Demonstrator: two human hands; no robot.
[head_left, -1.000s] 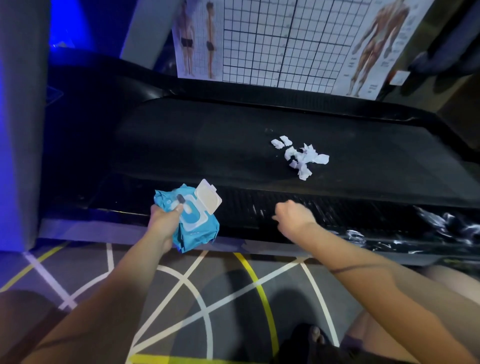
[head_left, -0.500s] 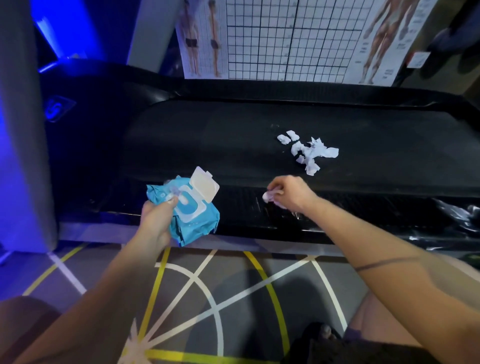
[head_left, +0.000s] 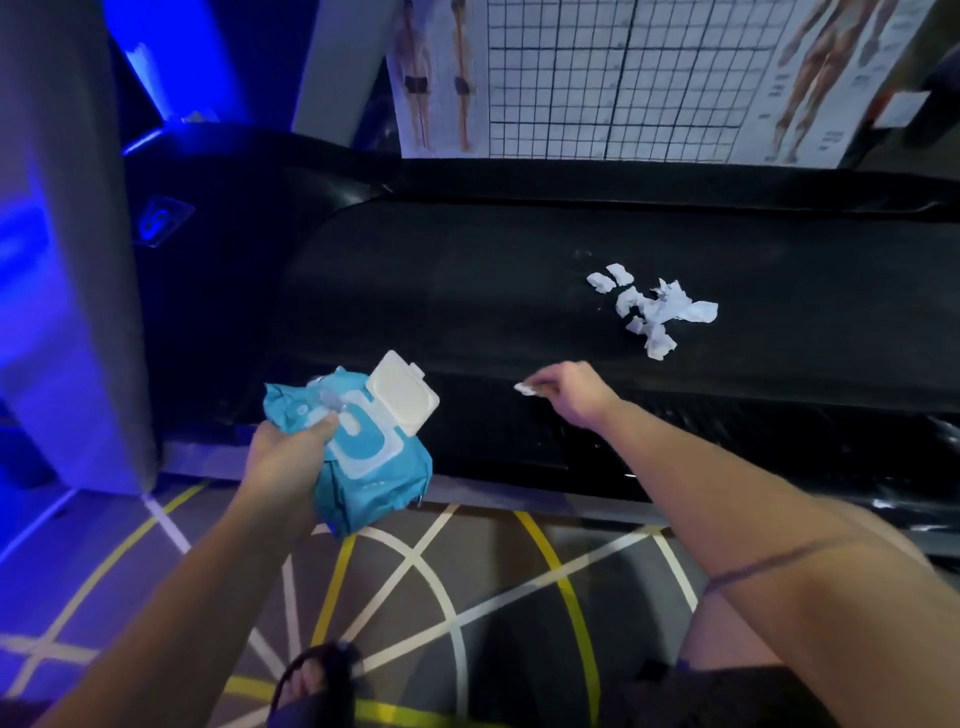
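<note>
At frame centre a white scrap (head_left: 525, 388) is pinched by the right hand (head_left: 579, 400); the open wipes pack (head_left: 379, 452) is gripped by the left hand (head_left: 291, 457). Loosely pinched, the scrap could be dropped.

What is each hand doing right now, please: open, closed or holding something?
Left hand: grips the blue wipes pack, whose lid is flipped open.
Right hand: pinches a small white scrap at its fingertips.

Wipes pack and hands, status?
Left hand grips wipes pack, lid open. Right hand pinches white scrap at treadmill edge. Torn paper pile lies beyond, apart.
</note>
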